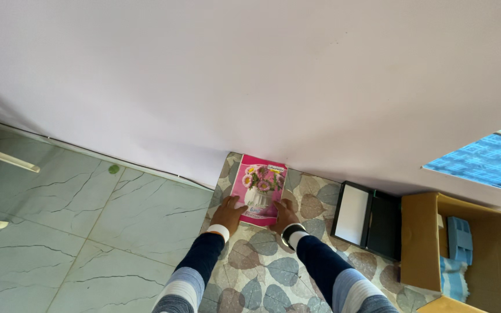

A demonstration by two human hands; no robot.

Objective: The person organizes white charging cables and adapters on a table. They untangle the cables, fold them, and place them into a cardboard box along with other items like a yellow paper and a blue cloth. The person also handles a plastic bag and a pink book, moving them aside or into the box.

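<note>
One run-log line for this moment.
left hand: on pink book | right hand: on pink book | book: flat on leaf-print table cover

**Pink flowered book lies flat against the wall**

We see a pink book (258,188), its cover showing a bouquet of flowers in a white vase, lying closed and face up on a leaf-patterned mat (273,272). Its far edge sits at the foot of the wall; its near corners lie under our left hand (228,212) and right hand (285,213).
</note>
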